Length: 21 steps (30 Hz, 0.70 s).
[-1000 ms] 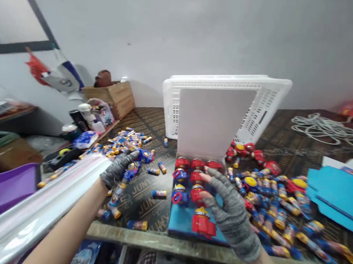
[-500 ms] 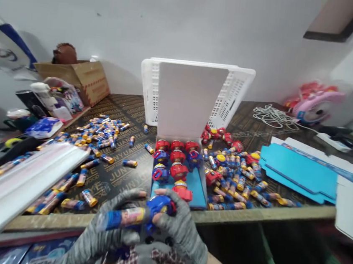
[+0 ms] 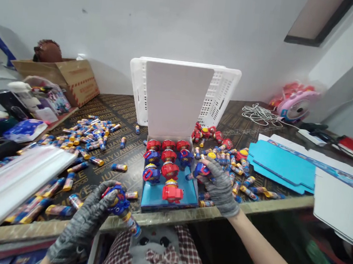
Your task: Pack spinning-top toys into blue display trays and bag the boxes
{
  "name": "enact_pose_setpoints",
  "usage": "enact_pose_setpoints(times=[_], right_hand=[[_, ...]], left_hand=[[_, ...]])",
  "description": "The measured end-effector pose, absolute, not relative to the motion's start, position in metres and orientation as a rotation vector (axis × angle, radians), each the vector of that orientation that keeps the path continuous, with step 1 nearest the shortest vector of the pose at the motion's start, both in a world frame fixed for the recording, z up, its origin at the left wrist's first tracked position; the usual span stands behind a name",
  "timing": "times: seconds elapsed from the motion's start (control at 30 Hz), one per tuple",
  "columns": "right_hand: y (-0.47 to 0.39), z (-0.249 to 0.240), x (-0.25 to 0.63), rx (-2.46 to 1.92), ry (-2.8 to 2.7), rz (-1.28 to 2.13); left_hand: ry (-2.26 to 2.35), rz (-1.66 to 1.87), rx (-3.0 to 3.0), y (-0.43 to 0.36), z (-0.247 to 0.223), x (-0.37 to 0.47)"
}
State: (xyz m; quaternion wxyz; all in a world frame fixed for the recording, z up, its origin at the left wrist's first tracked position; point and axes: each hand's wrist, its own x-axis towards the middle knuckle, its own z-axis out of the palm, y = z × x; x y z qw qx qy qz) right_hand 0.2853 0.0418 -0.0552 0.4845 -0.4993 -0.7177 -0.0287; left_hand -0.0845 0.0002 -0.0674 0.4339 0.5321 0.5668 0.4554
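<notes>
My left hand [image 3: 94, 211], in a grey fingerless glove, is closed round a blue plastic toy [image 3: 118, 201] with red trim. A printed tube [image 3: 133, 225] with a blue end sticks out of it, tilted down over the table's front edge. My right hand [image 3: 221, 189], gloved alike, grips another blue plastic toy [image 3: 202, 169] by the right wall of the display box; part of it is hidden by the fingers. Inside the blue-lined display box [image 3: 153, 199], between my hands, stand several red toys [image 3: 170, 170] and a few blue toys [image 3: 151, 173]. Its white lid [image 3: 176, 98] is upright.
Loose printed tubes [image 3: 97, 136] lie scattered on the left, and more tubes [image 3: 249, 192] on the right with red toys [image 3: 206, 132]. A white basket [image 3: 227, 95] stands behind the lid. Flat blue cardboard [image 3: 282, 166] is at right, white strips [image 3: 22, 187] at left.
My hands have parted. The left moved left with the blue toy and tube; the right left that toy, reached right beside the box and took hold of another. The view has shifted slightly right.
</notes>
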Motion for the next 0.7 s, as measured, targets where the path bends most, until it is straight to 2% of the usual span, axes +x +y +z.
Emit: enact_pose_setpoints(times=[0.17, 0.4, 0.53, 0.7], right_hand=[[0.04, -0.065, 0.271, -1.043, -1.979, -0.157], [0.054, -0.088, 0.271, -1.116, -2.064, 0.052], [0.074, -0.094, 0.272, -1.148, -2.067, 0.177], [0.058, -0.093, 0.267, -1.264, -1.986, 0.082]], left_hand=[[1.573, 1.241, 1.246, 0.001, -0.042, -0.059], [1.527, 1.635, 1.394, 0.003, -0.069, -0.022], [1.326, 1.584, 1.947, 0.001, -0.082, -0.02], [0.746, 1.274, 2.774, 0.002, -0.073, -0.033]])
